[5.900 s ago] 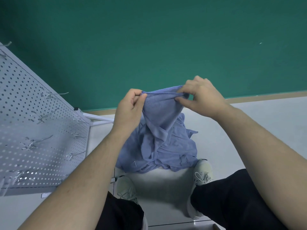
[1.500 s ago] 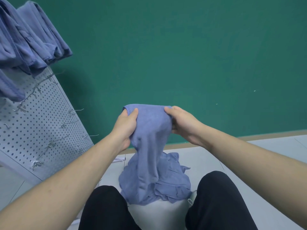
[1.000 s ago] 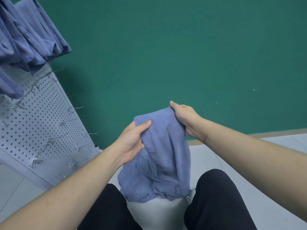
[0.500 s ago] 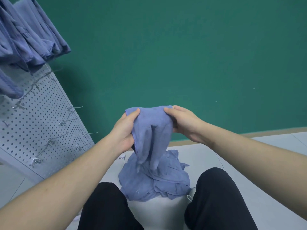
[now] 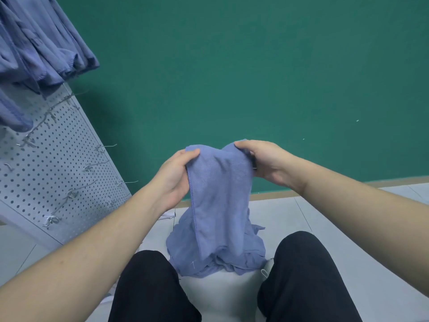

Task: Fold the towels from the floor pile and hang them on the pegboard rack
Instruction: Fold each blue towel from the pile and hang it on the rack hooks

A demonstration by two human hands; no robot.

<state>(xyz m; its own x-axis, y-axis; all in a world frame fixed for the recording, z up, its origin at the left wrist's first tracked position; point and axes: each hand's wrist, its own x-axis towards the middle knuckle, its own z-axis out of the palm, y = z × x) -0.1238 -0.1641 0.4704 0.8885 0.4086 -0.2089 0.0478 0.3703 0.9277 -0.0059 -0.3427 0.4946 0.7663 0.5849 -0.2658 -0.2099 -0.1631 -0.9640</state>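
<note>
blue towel [image 5: 219, 189] between left hand [image 5: 176, 176] and right hand [image 5: 264, 162]

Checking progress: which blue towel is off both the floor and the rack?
The towel gripped by the left hand and right hand; others hang or lie piled.

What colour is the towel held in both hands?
Plain muted blue towel, clearest in the head view.

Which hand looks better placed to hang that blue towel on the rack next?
Probably the left hand. The pegboard rack stands on that side, with bare hooks showing. The right hand grips the towel on its far side.
</note>
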